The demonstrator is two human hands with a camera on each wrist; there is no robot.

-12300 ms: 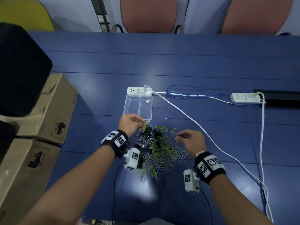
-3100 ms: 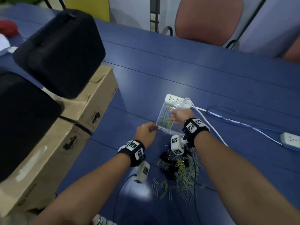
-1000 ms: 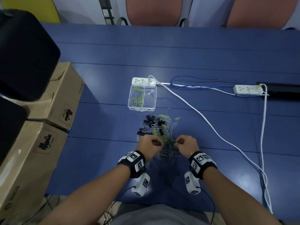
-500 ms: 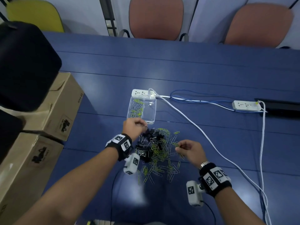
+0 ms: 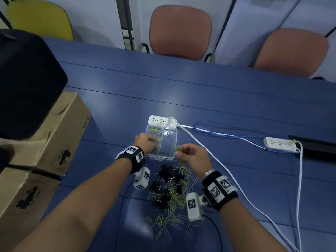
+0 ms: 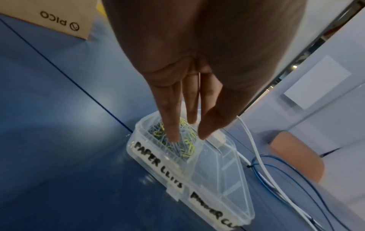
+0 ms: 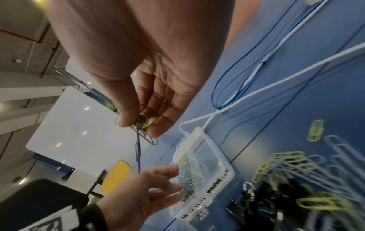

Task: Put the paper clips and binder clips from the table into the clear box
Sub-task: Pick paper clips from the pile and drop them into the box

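While pinched in the right grip [image 7: 138, 123], paper clips [image 7: 145, 125] hang beside the clear box [image 7: 217, 170].

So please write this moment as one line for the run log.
left hand open over clear box | right hand pinching paper clips beside box | pile still on table

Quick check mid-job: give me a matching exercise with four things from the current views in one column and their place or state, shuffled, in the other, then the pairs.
Things:
1. left hand
2. right hand
3. binder clips
4. clear box

States:
A. lying in the pile on the table, nearer the person than the box
B. fingers straight, reaching down into the compartment that holds paper clips
C. pinching a small bunch of paper clips above the table
D. open, against the near side of a white power strip

Pairs: 1-B, 2-C, 3-A, 4-D
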